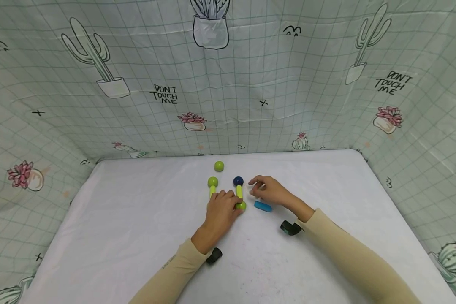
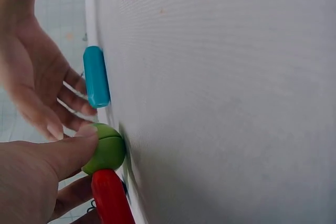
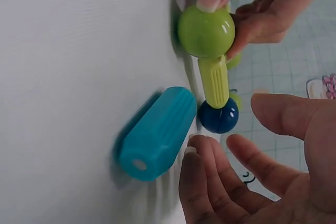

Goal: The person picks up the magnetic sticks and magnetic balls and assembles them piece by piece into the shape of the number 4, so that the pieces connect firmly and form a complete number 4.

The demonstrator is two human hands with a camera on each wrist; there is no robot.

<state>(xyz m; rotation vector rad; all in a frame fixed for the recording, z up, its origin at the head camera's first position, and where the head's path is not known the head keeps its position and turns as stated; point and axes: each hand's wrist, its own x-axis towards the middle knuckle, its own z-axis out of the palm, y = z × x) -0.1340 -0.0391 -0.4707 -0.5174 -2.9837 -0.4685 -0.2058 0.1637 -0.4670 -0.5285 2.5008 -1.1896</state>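
Ok so your left hand [image 1: 219, 214] has thumb and fingers pinched on the near green ball [image 3: 205, 32], which sits at the close end of the yellow rod [image 3: 213, 82], navy ball [image 3: 219, 116] at the far end, and the red rod [image 2: 111, 198] butts up against that green one too. Your right hand [image 1: 270, 190] is loosely spread, holding nothing, just beside the navy ball and the blue rod [image 3: 157, 135] lying on the white table [image 1: 137, 211]. Looks like light, stiff plastic to me, so I wouldn't worry about crushing it, but those shiny balls might slip or roll, so cup them from the sides. The blue rod's grooves should grip decently; I'd pinch it mid-length.
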